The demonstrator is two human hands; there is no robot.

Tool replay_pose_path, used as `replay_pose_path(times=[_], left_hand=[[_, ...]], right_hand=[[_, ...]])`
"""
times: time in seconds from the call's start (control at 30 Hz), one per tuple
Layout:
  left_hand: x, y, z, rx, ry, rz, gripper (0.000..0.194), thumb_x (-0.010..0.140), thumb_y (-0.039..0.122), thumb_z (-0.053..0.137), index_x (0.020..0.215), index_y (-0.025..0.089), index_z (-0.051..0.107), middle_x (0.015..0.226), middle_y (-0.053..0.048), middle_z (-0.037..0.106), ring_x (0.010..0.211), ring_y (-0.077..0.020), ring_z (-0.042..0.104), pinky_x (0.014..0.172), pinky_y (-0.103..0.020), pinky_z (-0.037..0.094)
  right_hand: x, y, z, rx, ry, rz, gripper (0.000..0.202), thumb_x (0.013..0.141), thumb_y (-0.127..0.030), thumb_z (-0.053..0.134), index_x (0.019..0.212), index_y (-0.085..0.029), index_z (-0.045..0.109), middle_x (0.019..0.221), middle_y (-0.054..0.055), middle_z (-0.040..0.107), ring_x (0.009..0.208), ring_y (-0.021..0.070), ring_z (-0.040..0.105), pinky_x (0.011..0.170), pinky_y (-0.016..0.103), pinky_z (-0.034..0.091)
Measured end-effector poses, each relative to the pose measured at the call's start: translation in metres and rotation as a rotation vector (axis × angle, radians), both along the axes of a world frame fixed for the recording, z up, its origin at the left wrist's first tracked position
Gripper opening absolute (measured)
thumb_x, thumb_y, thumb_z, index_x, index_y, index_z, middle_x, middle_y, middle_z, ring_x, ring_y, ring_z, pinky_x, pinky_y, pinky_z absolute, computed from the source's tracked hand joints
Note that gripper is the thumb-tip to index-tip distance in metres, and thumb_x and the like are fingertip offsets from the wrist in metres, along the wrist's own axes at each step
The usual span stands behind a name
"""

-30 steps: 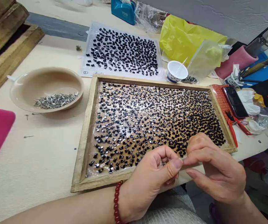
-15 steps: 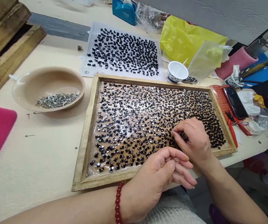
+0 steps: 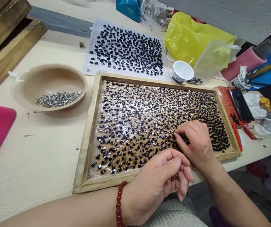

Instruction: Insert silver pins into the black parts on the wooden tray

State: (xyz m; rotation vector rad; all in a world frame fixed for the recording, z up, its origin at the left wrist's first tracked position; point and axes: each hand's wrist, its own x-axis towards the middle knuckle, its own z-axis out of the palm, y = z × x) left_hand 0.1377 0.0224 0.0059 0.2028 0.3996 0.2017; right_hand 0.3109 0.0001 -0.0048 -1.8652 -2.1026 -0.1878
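A shallow wooden-framed tray (image 3: 85,151) lies before me, lined with clear film. Many small black pieces (image 3: 120,159) are spread over it, several bearing shiny round metal spots. My right hand (image 3: 194,138) is over the tray's right half, thumb and forefinger pinched close to the black pieces. Whatever sits in that pinch is too small or hidden to see. Across the tray's front edge, my left hand (image 3: 166,173) is turned partly palm up with its fingers curled in. Its palm is mostly hidden, so its contents cannot be made out. A red bracelet (image 3: 118,205) circles the left wrist.
To the left stands a beige bowl (image 3: 48,78) of metal pins (image 3: 58,98), with loose pins nearby. Behind the tray are a white sheet (image 3: 88,64) of black pieces, a small cup (image 3: 182,71) and a yellow bag (image 3: 187,34). Red-handled pliers (image 3: 238,135) and a phone (image 3: 240,104) lie right.
The fingers of my left hand have curled further inward. My right hand keeps its pinch at nearly the same spot. The view has shifted slightly.
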Motion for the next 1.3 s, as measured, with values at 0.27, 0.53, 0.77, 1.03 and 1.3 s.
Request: replay_pose_path(times=[0.27, 0.53, 0.77, 1.03, 1.3], left_hand=[[-0.001, -0.002, 0.002, 0.008, -0.039, -0.028, 0.015, 0.093, 0.017, 0.038, 0.095, 0.009, 0.051, 0.091, -0.015, 0.064, 0.068, -0.0155, 0.066, 0.067, -0.029, 0.053], [-0.002, 0.000, 0.002, 0.018, -0.013, 0.011, 0.035, 0.096, 0.027, 0.034, 0.081, 0.008, 0.059, 0.078, -0.011, 0.063, 0.064, -0.0129, 0.063, 0.065, -0.025, 0.052], [-0.002, 0.003, 0.007, -0.126, 0.037, 0.154, 0.039, 0.095, 0.035, 0.037, 0.080, 0.012, 0.064, 0.076, -0.004, 0.057, 0.064, -0.0096, 0.049, 0.060, -0.020, 0.043], [-0.002, -0.003, 0.005, -0.024, 0.001, 0.136, 0.024, 0.092, 0.022, 0.046, 0.086, 0.012, 0.067, 0.086, -0.006, 0.060, 0.082, -0.0132, 0.053, 0.075, -0.023, 0.043], [-0.001, -0.005, 0.010, 0.096, 0.050, 0.062, 0.017, 0.088, 0.027, 0.056, 0.088, 0.009, 0.059, 0.083, -0.004, 0.058, 0.079, -0.0112, 0.052, 0.079, -0.025, 0.043]], right_hand=[[0.000, 0.001, -0.001, 0.009, 0.014, -0.011, 0.005, 0.081, -0.017, 0.060, 0.077, -0.019, 0.058, 0.076, 0.000, 0.065, 0.078, 0.0160, 0.053, 0.075, 0.034, 0.033], [-0.006, -0.020, 0.025, 0.112, 0.262, -0.014, 0.015, 0.078, -0.013, 0.064, 0.091, -0.021, 0.062, 0.081, 0.002, 0.063, 0.079, 0.0165, 0.056, 0.073, 0.035, 0.041], [-0.043, -0.043, 0.044, 0.050, 0.089, 0.192, 0.019, 0.080, -0.024, 0.064, 0.098, -0.022, 0.067, 0.104, 0.006, 0.063, 0.096, 0.0210, 0.051, 0.088, 0.044, 0.041], [-0.047, -0.042, 0.044, 0.034, 0.230, 0.152, 0.019, 0.078, -0.007, 0.056, 0.083, -0.021, 0.068, 0.092, 0.005, 0.066, 0.090, 0.0186, 0.054, 0.079, 0.038, 0.047], [-0.031, -0.051, 0.052, 0.016, 0.305, 0.094, 0.018, 0.075, -0.006, 0.062, 0.088, -0.018, 0.064, 0.093, 0.006, 0.058, 0.091, 0.0186, 0.054, 0.077, 0.036, 0.046]])
